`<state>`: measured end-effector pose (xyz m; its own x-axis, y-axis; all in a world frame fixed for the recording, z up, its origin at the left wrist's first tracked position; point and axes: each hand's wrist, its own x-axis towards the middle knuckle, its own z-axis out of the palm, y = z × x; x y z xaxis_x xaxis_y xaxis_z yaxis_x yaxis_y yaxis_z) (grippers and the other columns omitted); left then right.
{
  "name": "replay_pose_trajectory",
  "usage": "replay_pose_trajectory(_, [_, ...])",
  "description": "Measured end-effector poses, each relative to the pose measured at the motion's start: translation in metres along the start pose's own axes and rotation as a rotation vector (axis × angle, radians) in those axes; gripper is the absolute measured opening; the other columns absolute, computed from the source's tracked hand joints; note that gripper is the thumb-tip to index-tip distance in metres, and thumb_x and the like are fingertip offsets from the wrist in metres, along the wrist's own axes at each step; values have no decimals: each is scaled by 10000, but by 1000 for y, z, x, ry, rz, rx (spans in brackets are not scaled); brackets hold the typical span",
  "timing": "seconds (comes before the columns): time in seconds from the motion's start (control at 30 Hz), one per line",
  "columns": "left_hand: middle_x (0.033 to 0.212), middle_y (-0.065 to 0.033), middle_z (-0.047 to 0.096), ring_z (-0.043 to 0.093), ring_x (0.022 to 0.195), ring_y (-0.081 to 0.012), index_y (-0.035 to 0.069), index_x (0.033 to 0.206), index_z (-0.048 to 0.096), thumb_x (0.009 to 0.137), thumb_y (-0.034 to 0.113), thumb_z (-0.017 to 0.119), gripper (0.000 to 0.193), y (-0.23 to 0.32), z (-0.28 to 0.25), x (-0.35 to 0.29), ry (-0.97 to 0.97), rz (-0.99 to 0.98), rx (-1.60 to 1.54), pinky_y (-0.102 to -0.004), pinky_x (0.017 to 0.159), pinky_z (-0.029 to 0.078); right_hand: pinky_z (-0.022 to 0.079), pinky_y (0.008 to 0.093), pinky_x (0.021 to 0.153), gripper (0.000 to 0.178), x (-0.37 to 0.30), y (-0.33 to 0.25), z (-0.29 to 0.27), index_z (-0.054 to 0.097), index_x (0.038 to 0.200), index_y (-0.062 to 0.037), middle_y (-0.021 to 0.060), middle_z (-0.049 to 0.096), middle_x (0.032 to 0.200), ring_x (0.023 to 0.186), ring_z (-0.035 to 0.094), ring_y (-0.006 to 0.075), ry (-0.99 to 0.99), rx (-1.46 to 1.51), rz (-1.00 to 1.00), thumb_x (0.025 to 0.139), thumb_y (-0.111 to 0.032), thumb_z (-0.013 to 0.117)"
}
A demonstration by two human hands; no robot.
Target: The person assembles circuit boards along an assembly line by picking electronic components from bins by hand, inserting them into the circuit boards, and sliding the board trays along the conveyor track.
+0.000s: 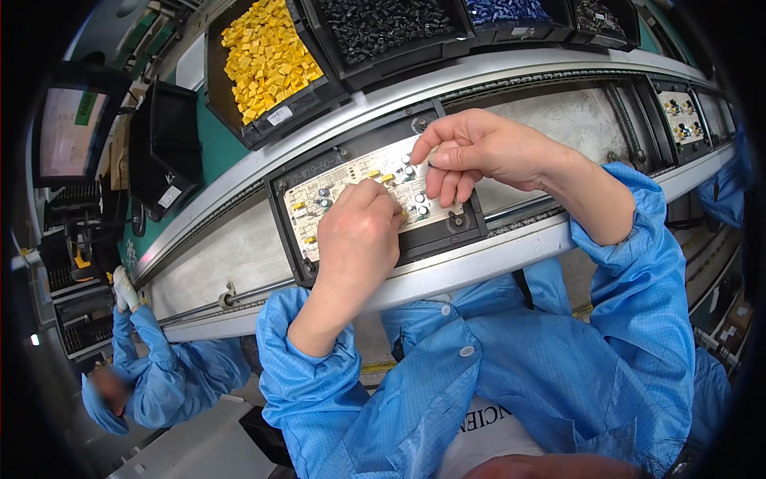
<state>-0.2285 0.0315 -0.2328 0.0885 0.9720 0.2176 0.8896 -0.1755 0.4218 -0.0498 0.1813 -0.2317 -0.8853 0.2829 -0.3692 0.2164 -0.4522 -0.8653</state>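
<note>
A pale printed circuit board (343, 171) with yellow block parts and round capacitors lies in a black frame carrier (281, 231) on the conveyor. Over the board's middle, my left hand (363, 227) is closed, its fingers curled down against the surface; the fingertips and anything in them are hidden. Above the board's right part, my right hand (487, 152) pinches a small dark component (433, 164) between thumb and forefinger, its other fingers curled loosely. Several round capacitors (421, 204) stand on the board between the two hands.
Beyond the conveyor rail (367, 108) stand a bin of yellow block parts (271, 60), a bin of black parts (383, 28) and a bin of blue parts (507, 11). Another board (681, 118) sits farther right. A monitor (72, 120) and a gloved co-worker (171, 363) are at left.
</note>
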Motion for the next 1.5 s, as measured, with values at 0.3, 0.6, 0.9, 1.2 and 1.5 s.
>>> replay_pose_trajectory(0.3, [969,-128,644,640,861,-243,20,911,698,795,-13,657,127,-23,-15,11,61,-101,-258,-311,729,512,567,224,683,177,0,1,-1,587,1096,35,119,689,901,797,690,141,-5,-42,0,990,-87,514])
replay_pose_trajectory(0.6, [1115,-183,658,648,1013,-206,-104,1137,615,892,-91,524,262,-61,-14,11,296,-573,-1274,-290,904,522,548,219,694,110,-12,-1,7,644,1015,38,88,689,881,791,673,111,80,-189,-35,931,-13,595])
replay_pose_trajectory(0.9, [1097,-189,665,665,1027,-241,-99,1135,621,907,-47,595,235,-74,-17,7,382,-600,-1443,-271,859,560,507,224,633,92,-22,12,18,680,948,30,62,685,819,695,632,93,168,-561,-100,873,-21,665])
replay_pose_trajectory(1.2, [922,-83,661,634,835,-148,-61,1180,621,915,2,615,273,-74,-17,3,330,-566,-1431,-231,717,516,503,368,679,90,-21,22,21,669,897,-8,129,654,812,774,630,309,319,-1143,-386,816,-48,670])
replay_pose_trajectory(1.5, [855,-58,659,591,747,-114,-49,1122,660,900,30,647,235,-71,-17,7,269,-486,-1377,-237,674,483,513,379,677,85,-22,23,20,662,884,-10,130,661,840,788,646,318,336,-1229,-387,820,-64,674])
